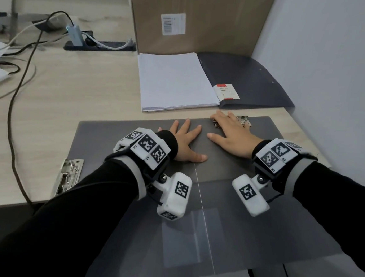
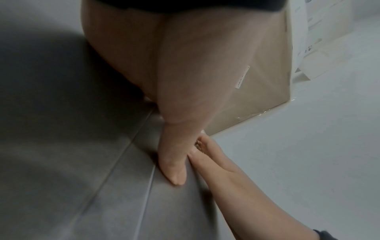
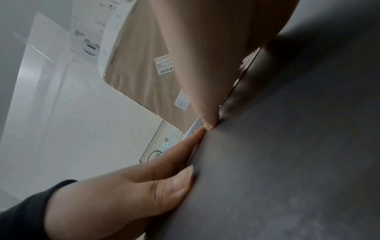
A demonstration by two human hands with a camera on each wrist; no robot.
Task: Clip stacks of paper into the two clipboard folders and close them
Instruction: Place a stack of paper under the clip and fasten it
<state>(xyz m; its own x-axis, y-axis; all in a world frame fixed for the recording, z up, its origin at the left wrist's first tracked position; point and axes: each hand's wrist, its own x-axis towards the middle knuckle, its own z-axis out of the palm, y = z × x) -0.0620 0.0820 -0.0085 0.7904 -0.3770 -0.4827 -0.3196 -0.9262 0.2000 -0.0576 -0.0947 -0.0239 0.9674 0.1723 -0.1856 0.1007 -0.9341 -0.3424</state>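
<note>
Head view: near grey folder (image 1: 116,139) open flat, long axis left-right, left hand (image 1: 185,142) and right hand (image 1: 232,135) spread flat on it, holding nothing, paper stack (image 1: 173,80) lying in far open folder (image 1: 253,80); left wrist view: thumb (image 2: 174,168) flat on folder; right wrist view: fingers (image 3: 174,154) pressed straight on grey cover.

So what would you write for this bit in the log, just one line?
step: pressing near folder flat | left hand: flat on it | right hand: flat, over its metal clip | paper stack: loose, beside far folder

Right hand (image 1: 232,133) covers most of metal clip (image 1: 243,121); folder (image 1: 111,137) near edge hidden by sleeves; cardboard box (image 1: 197,19) top cut off; label (image 1: 172,24) print unreadable.
</note>
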